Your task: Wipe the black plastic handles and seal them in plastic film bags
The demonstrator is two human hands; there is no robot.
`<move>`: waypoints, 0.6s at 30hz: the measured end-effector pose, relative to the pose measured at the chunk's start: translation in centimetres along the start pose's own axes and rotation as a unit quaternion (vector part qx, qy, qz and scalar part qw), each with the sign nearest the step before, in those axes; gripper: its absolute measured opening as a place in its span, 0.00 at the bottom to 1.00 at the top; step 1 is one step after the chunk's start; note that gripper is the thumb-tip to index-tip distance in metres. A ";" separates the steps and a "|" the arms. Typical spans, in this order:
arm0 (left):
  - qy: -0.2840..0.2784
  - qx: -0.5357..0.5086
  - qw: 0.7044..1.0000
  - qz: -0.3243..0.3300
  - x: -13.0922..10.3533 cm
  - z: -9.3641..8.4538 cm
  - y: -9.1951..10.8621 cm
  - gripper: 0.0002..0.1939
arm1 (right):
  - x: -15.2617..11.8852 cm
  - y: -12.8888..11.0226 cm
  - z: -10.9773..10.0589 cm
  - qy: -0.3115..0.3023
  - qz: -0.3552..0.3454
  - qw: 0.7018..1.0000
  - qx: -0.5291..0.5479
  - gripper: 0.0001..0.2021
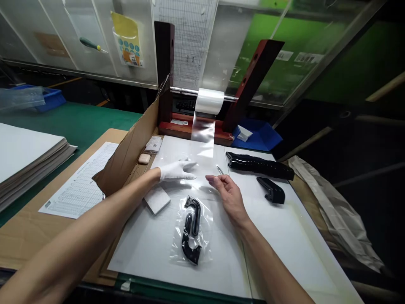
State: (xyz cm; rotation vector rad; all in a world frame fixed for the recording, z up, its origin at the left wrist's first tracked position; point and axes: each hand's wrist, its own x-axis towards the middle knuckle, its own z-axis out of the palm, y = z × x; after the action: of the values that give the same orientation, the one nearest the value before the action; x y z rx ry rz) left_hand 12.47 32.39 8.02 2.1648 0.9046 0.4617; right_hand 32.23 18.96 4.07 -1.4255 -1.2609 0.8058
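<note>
My left hand (179,170), in a white glove, lies over clear plastic film with its fingers apart. The film strip (203,135) comes down from a roll (209,101) on a metal rod. Opposite it, my bare right hand (229,196) is closed, with a small shiny metal tool (220,170) sticking out past the fingers; its full shape is hidden. The thumb and forefinger are near the film, but I cannot tell if they touch it. Nearer me lies a clear plastic bag (207,236) with two curved black plastic parts (196,219) inside.
On the right lie a long row of black parts (259,165) and a single black part (272,191). A small white block (157,200) sits by my left wrist. A cardboard flap (133,143) rises at left. Behind stand a dark red roll stand (196,126) and a blue bin (261,135).
</note>
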 end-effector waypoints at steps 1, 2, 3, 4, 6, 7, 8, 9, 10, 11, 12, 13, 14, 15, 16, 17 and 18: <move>-0.007 -0.005 1.000 0.007 -1.0 0.1 0.4 0.18 | -0.8 -0.4 0.1 -0.001 -0.002 1.000 0.023 0.15; -0.016 -0.007 1.000 0.015 -2.2 0.3 0.9 0.18 | -1.7 -0.9 0.1 -0.004 -0.006 0.999 0.040 0.14; -0.025 -0.008 0.999 0.024 -3.5 0.6 1.4 0.17 | -2.6 -1.5 0.1 -0.010 -0.010 0.999 0.049 0.12; -0.032 -0.010 0.999 0.032 -4.8 0.9 1.9 0.16 | -3.7 -2.0 0.1 -0.019 -0.016 0.998 0.052 0.11; -0.046 -0.014 0.997 0.056 -7.3 1.6 2.9 0.14 | -5.9 -2.8 -0.1 -0.046 -0.034 0.998 0.038 0.10; -0.054 -0.016 0.996 0.073 -8.6 2.1 3.4 0.14 | -7.0 -3.0 -0.2 -0.063 -0.048 0.997 0.025 0.10; -0.062 -0.017 0.994 0.091 -9.8 2.5 3.8 0.14 | -8.1 -3.0 -0.3 -0.079 -0.065 0.995 0.009 0.10; -0.070 -0.012 0.991 0.111 -11.0 3.0 4.2 0.14 | -9.1 -2.8 -0.5 -0.094 -0.085 0.992 -0.009 0.10; -0.076 0.003 0.988 0.133 -12.2 3.4 4.5 0.15 | -10.1 -2.6 -0.7 -0.109 -0.108 0.988 -0.029 0.11; -0.079 0.026 0.984 0.155 -13.4 3.8 4.7 0.16 | -11.1 -2.2 -0.9 -0.122 -0.132 0.983 -0.048 0.12; -0.080 0.054 0.981 0.170 -14.5 4.2 4.8 0.16 | -11.9 -1.8 -1.1 -0.133 -0.154 0.977 -0.069 0.13; -0.074 0.083 0.978 0.179 -15.7 4.4 4.8 0.16 | -12.6 -1.5 -1.4 -0.141 -0.172 0.971 -0.089 0.14; -0.069 0.108 0.975 0.182 -16.7 4.5 4.8 0.14 | -13.1 -1.4 -1.6 -0.144 -0.186 0.966 -0.109 0.14; -0.059 0.128 0.974 0.175 -17.6 4.6 4.9 0.13 | -13.4 -1.3 -1.7 -0.138 -0.193 0.963 -0.129 0.14; -0.043 0.140 0.976 0.159 -18.2 4.6 5.0 0.12 | -13.5 -1.4 -1.7 -0.125 -0.195 0.961 -0.148 0.14; -0.022 0.151 0.978 0.140 -18.5 4.7 5.2 0.15 | -13.3 -1.6 -1.6 -0.106 -0.192 0.961 -0.167 0.14; 0.003 0.161 0.980 0.120 -18.4 4.8 5.5 0.18 | -12.9 -1.8 -1.2 -0.083 -0.186 0.961 -0.185 0.14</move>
State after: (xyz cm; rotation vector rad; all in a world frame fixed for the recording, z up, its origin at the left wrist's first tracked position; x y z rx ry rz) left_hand 5.04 14.05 8.10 2.5874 0.7666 0.4633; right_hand 29.96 6.07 4.26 -1.3629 -1.8171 0.4523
